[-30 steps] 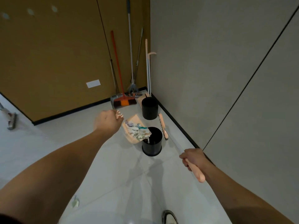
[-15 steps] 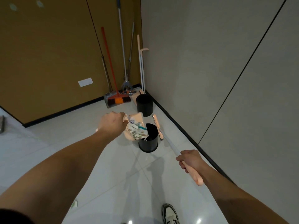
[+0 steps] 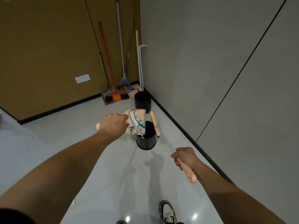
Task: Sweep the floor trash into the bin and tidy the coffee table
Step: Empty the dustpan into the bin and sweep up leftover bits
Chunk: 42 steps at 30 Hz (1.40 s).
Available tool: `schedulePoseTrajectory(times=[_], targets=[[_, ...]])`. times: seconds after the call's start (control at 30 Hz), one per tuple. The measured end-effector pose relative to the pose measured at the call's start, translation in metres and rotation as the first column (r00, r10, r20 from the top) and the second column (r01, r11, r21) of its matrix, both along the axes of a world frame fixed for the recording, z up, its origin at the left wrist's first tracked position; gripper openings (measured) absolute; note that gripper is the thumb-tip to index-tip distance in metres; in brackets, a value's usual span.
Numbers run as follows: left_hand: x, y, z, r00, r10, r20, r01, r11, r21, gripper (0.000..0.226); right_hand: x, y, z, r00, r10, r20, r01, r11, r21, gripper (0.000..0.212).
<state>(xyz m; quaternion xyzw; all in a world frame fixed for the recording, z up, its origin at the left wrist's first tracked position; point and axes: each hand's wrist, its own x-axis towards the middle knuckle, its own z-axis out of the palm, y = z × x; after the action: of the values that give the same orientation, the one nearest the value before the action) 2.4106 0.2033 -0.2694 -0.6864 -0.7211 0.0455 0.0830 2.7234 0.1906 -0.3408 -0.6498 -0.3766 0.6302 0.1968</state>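
My left hand [image 3: 113, 124] grips the handle of a peach dustpan [image 3: 140, 114], which is tipped steeply over the mouth of the nearer black bin [image 3: 146, 142]. Crumpled paper trash [image 3: 135, 126], white with a teal scrap, lies piled in the pan and hangs at the bin's rim. My right hand [image 3: 185, 156] is closed on the peach grip of a long broom [image 3: 165, 141]; its white shaft runs up to a peach brush head beside the bin's right edge.
A second black bin [image 3: 142, 101] stands behind the first, near the grey wall. Brooms and mops, one with an orange handle [image 3: 106, 62], lean in the corner. A small scrap [image 3: 73, 201] lies on the tiled floor below my left forearm. My shoe [image 3: 167, 211] is at the bottom.
The dustpan has tilted from nearly flat to steep over the bin, and the trash has slid toward its lower edge. The view has moved closer to the bins.
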Motion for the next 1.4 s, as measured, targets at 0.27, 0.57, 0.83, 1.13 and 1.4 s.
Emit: schedulePoseTrajectory(times=[0.27, 0.57, 0.83, 1.13, 1.4], targets=[[0.000, 0.005, 0.004, 1.000, -0.008, -0.011, 0.008, 0.999, -0.051, 0.015, -0.001, 0.006, 0.003, 1.000, 0.010, -0.010, -0.010, 1.000, 0.004, 0.040], [0.004, 0.011, 0.001, 0.998, -0.037, -0.057, 0.035, 0.999, -0.037, 0.010, 0.000, 0.011, 0.001, 1.000, 0.001, 0.004, -0.001, 1.000, 0.004, 0.042], [0.003, 0.012, -0.001, 0.991, -0.090, -0.097, 0.085, 0.995, -0.050, 0.012, 0.000, 0.014, 0.002, 1.000, -0.013, 0.002, 0.013, 1.000, 0.003, 0.040], [0.008, 0.013, -0.001, 0.987, -0.130, -0.096, 0.124, 0.991, -0.059, 0.022, -0.001, 0.019, 0.009, 1.000, -0.007, 0.005, 0.007, 1.000, 0.015, 0.030], [0.008, 0.016, 0.000, 0.984, -0.158, -0.086, 0.153, 0.986, -0.061, 0.022, -0.003, 0.022, 0.009, 0.999, -0.031, 0.011, 0.031, 0.999, 0.025, 0.027]])
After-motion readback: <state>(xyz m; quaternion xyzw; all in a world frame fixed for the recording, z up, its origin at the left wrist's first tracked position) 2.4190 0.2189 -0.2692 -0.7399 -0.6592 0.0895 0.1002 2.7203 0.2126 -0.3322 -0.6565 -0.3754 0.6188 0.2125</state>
